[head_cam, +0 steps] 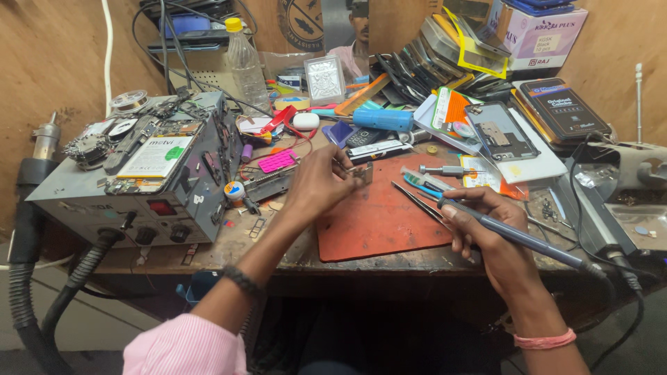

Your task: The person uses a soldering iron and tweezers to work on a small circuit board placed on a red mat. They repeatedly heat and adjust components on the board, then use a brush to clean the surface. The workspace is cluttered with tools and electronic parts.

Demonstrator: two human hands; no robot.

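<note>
The left hand (316, 182), at centre frame, pinches a small metal part (362, 173) between its fingertips, holding it just above the upper edge of the red work mat (375, 226). The right hand (486, 232), lower right of centre, is closed around the grey handle of a soldering iron (517, 236); its tip points left over the mat, near a pair of tweezers (417, 201) lying on the mat's right part. The iron's cable runs off toward the lower right of the frame. Above the right hand lie a syringe (427, 179) and a small screwdriver (445, 170). Further up, at upper centre, a blue-handled tool (382, 119) rests among clutter, with an opened phone body (500, 132) to its right on white paper. At the left of the frame stands a grey rework station (139, 201) carrying a phone battery (154, 157) and loose phone parts on its top. A clear plastic bottle (244, 62) with a yellow cap stands at upper left centre. A stack of phone frames (424, 59) leans at upper right centre. All of it rests on a worn wooden table (278, 243).
</note>
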